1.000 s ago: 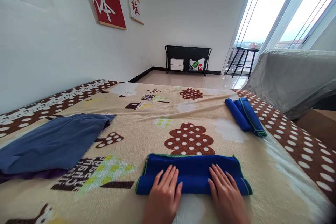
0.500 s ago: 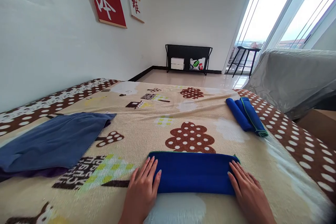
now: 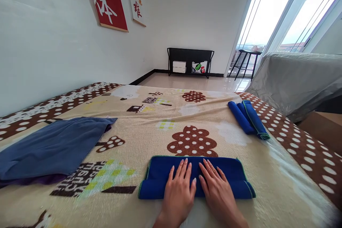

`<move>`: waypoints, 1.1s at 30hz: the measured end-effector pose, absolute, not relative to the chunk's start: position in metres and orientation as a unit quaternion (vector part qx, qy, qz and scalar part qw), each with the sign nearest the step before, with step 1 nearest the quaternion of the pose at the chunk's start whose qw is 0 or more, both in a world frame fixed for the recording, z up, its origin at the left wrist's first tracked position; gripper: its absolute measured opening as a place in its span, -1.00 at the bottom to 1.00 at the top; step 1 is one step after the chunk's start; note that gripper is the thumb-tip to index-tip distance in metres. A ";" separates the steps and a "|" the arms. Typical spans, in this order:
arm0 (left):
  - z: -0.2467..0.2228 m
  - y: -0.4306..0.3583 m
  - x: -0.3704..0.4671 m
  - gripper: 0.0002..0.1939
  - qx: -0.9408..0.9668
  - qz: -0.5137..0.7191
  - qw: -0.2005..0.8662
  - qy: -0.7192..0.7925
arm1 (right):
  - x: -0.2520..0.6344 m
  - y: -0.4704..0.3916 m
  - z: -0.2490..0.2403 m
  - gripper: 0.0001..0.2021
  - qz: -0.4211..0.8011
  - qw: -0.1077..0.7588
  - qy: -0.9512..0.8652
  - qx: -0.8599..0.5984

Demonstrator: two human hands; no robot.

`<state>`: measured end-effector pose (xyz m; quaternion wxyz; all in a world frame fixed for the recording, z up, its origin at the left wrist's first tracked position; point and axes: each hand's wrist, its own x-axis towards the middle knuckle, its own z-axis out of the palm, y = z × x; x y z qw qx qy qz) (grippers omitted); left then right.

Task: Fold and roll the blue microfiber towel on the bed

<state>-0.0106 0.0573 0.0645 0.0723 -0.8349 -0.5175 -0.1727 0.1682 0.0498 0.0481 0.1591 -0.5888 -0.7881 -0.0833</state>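
1. The left hand (image 3: 178, 194) lies palm down on the folded blue towel (image 3: 160, 177), fingers (image 3: 184, 169) stretched out flat and only slightly spread, gripping nothing
2. The right hand (image 3: 217, 192) lies flat just beside it on the same towel, fingers (image 3: 211, 171) straight and fanned a little, pressing on the cloth rather than clasping it
3. The two hands sit side by side at the middle of the towel, index fingers close together but apart at the tips
4. The folded blue towel is a long, low band lying crosswise on the near part of the bed, just in front of the person; its surface looks soft and matte, with a thin green stitched edge showing at both ends and along the far side
5. Under it is a fleecy cream blanket (image 3: 149, 131) printed with brown dotted trees, small houses and yellow-green checks, bordered in brown with white dots
6. Near the right edge of the blanket, well apart from the hands, lies a rolled blue towel (image 3: 248, 119) with the same green trim, its folds forming soft tubes
7. On the left lies a flat grey-blue cloth (image 3: 53, 146), smooth and limp, with a purple layer peeking out beneath its near edge
8. A grey cover (image 3: 296, 78) drapes something bulky at the right
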 end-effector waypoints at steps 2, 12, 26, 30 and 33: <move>0.064 0.063 -0.039 -0.48 -0.808 -0.177 0.074 -0.557 | 0.196 0.050 0.046 -0.53 -0.084 0.158 -0.765 -0.619; 0.065 0.060 -0.123 -0.55 -0.795 -0.203 0.148 -0.552 | 0.295 0.039 0.021 -0.47 -0.096 0.160 -0.727 -0.661; 0.067 0.025 -0.123 -0.39 -0.846 -0.223 0.181 -0.449 | 0.294 0.008 0.029 -0.55 -0.207 0.228 -0.794 -0.525; 0.065 0.036 -0.116 -0.48 -0.828 -0.256 0.181 -0.464 | 0.288 0.020 0.029 -0.63 -0.205 0.222 -0.776 -0.554; 0.066 0.036 -0.115 -0.55 -0.819 -0.275 0.188 -0.467 | 0.290 0.019 0.036 -0.71 -0.201 0.227 -0.786 -0.539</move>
